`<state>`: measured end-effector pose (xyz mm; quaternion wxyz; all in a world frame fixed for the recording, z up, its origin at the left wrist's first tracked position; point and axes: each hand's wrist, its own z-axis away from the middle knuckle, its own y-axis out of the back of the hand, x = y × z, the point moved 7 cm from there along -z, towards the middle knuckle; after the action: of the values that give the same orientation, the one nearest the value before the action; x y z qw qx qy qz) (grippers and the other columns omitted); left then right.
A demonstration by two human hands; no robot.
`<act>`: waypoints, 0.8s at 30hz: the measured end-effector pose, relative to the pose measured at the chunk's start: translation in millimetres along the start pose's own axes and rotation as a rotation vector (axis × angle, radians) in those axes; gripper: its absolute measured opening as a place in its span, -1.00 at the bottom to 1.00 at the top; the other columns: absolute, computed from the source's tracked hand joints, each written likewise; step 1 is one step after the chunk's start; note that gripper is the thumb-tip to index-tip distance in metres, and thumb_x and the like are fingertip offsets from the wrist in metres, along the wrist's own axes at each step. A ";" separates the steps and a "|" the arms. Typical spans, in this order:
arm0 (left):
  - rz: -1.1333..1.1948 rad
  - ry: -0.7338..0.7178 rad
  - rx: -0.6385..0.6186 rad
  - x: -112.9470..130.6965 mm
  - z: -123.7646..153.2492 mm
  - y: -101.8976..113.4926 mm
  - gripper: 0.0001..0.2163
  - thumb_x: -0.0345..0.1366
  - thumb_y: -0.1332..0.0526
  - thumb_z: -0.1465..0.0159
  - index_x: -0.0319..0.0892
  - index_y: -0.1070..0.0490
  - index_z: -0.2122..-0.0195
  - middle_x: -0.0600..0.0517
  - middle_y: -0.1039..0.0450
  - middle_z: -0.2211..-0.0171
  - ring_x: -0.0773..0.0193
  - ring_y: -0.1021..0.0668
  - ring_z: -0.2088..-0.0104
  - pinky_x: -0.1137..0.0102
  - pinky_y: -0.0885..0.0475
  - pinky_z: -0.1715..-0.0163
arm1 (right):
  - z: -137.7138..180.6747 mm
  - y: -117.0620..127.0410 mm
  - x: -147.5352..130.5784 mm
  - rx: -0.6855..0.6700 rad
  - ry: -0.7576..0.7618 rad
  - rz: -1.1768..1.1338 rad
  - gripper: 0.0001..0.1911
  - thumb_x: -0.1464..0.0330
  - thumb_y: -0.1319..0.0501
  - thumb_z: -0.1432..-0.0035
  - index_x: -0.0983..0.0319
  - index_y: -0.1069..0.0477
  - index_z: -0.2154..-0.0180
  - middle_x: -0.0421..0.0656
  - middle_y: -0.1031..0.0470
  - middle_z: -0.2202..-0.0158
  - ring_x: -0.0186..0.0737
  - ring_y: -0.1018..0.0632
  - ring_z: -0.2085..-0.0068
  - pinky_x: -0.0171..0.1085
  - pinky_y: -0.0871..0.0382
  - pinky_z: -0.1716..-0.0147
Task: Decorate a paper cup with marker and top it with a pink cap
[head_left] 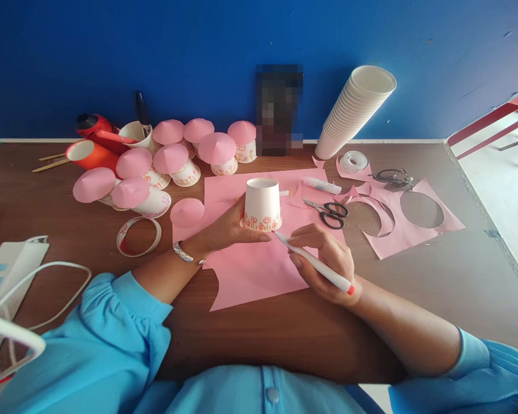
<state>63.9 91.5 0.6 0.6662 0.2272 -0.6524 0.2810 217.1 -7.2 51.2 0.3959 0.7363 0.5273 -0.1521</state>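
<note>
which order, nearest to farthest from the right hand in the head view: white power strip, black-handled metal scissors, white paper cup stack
1. Scissors, just beyond the right hand
2. Cup stack, back near the wall
3. Power strip, far left

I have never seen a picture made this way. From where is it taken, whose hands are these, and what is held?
There is no machine: these are a person's own bare hands. The single picture comes from a camera worn on the head, looking forward and down. The left hand holds a white paper cup upside down, with flowers drawn near its rim. The right hand holds a marker, its tip close to that rim. On the brown table are pink paper, scissors and a leaning stack of cups.
</note>
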 end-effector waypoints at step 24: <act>0.215 0.092 -0.169 -11.0 7.8 -10.0 -0.33 -0.17 -0.54 -0.17 -0.07 -0.40 -0.30 -0.19 -0.58 -0.18 -0.14 -0.58 -0.21 0.02 -0.45 -0.21 | -1.3 -6.3 48.7 -0.011 -0.092 -0.083 -0.21 0.22 -0.45 -0.26 0.02 -0.09 -0.36 0.12 -0.28 -0.45 0.12 -0.35 -0.46 0.25 -0.37 -0.35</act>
<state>64.9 78.0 -9.4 0.6784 0.0861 -0.6629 0.3049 230.5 26.6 18.2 0.4170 0.7039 0.5394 -0.1993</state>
